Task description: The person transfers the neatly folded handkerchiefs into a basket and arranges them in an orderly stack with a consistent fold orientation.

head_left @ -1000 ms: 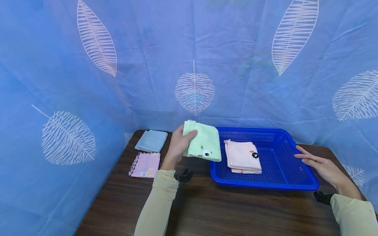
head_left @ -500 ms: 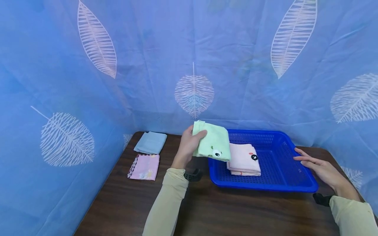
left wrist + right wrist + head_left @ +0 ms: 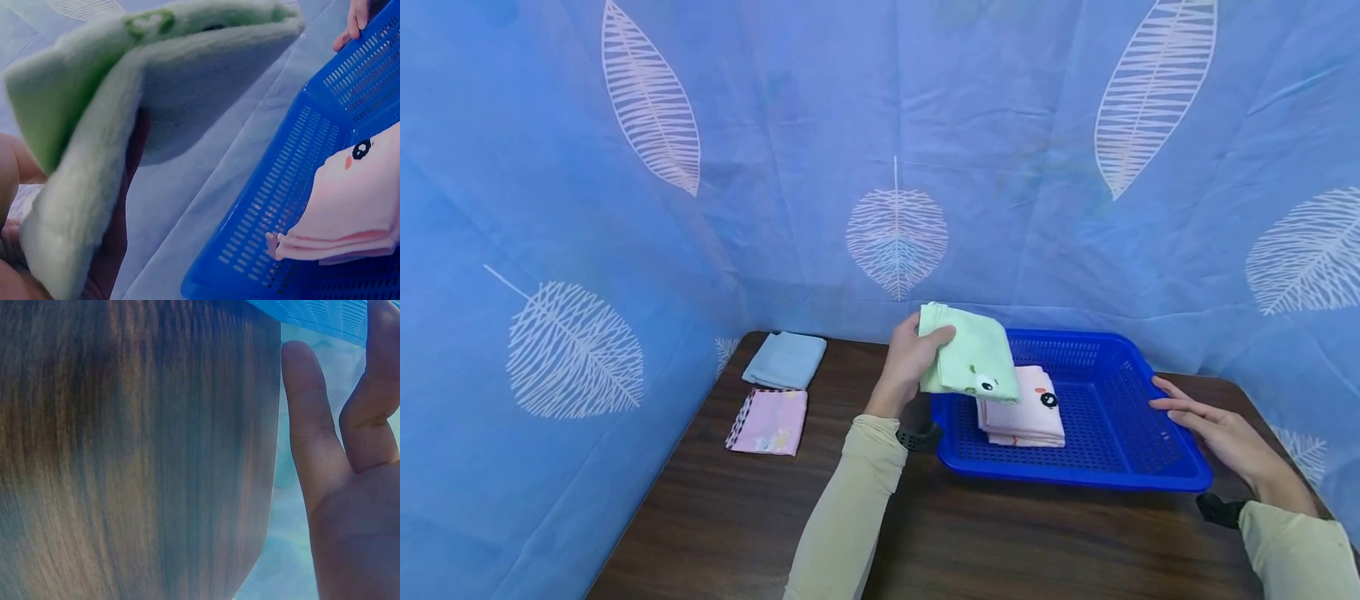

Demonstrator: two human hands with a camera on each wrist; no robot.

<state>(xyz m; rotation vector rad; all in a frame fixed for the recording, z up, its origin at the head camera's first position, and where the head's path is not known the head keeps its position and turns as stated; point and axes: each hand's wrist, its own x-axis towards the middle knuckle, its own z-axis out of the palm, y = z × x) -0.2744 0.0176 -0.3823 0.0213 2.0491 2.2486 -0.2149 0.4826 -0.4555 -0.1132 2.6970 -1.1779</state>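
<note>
One green cloth [image 3: 972, 353], gripped by the left hand [image 3: 910, 364], is in the air at the left edge of the basket [image 3: 1075, 477]. The right hand [image 3: 1225, 437], fingers loosely extended, touches its right rim. Blue cloth [image 3: 785, 360] lies at the worktop's [image 3: 730, 525] far left corner.

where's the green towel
The left hand holds the green towel right of centre in the head view, overlapping the blue basket and partly hiding the pale pink towel.
</note>
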